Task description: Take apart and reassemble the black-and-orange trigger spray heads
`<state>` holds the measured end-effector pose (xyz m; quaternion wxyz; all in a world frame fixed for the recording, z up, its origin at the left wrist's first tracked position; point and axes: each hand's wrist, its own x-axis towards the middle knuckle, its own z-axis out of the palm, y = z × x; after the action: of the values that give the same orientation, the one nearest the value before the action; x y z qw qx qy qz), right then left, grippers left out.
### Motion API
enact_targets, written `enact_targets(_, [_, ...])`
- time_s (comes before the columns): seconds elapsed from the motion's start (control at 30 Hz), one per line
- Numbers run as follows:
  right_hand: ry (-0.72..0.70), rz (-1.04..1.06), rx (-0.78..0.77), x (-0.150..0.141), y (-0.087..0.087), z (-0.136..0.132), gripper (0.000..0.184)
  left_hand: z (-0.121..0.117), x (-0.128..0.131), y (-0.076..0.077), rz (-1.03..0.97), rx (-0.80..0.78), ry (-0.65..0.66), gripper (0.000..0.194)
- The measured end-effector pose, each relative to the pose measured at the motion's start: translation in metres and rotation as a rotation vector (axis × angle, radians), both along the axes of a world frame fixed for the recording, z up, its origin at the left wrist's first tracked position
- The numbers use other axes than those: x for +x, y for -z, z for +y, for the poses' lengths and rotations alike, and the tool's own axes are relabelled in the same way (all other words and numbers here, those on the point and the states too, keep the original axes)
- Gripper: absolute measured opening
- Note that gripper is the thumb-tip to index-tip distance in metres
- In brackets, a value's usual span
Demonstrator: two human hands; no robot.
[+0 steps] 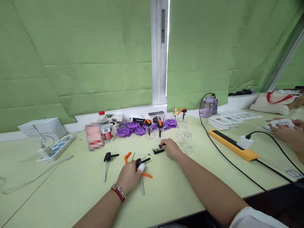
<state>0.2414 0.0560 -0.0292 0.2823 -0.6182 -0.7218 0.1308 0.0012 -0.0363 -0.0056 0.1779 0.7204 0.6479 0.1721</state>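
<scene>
We see shiny metal rods (142,186), smooth plastic levers (147,175) and matt plastic knobs (108,156); our table (78,190) looks smooth and matt, the jars (187,136) clear and glossy, the bag (262,103) soft cloth.

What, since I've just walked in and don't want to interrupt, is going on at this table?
Someone's left hand holds a black-headed metal rod, while the right hand touches a small black part beside a spring and a black strip. Another black-headed rod lies to the left. Farther back stand clear jars, some with orange-and-black tops, near purple plastic pieces. At the far right, another person's hands hold white cards.
</scene>
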Motion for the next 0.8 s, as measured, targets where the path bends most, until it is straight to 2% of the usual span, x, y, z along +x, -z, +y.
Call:
enact_targets(0.33, [-0.032,-0.046,0.033,0.003,-0.014,-0.010,0.020,-0.001,-0.001,0.001,-0.011,0.000,0.006,0.034])
enact_targets(0.6, [0.009,0.067,-0.047,0.007,-0.002,0.001,0.018,0.001,-0.001,0.002,-0.011,0.017,0.011,0.036])
enact_targets(0.8, [0.013,0.073,-0.035,0.011,0.001,0.004,0.018,0.001,-0.003,0.002,0.020,0.016,0.019,0.036])
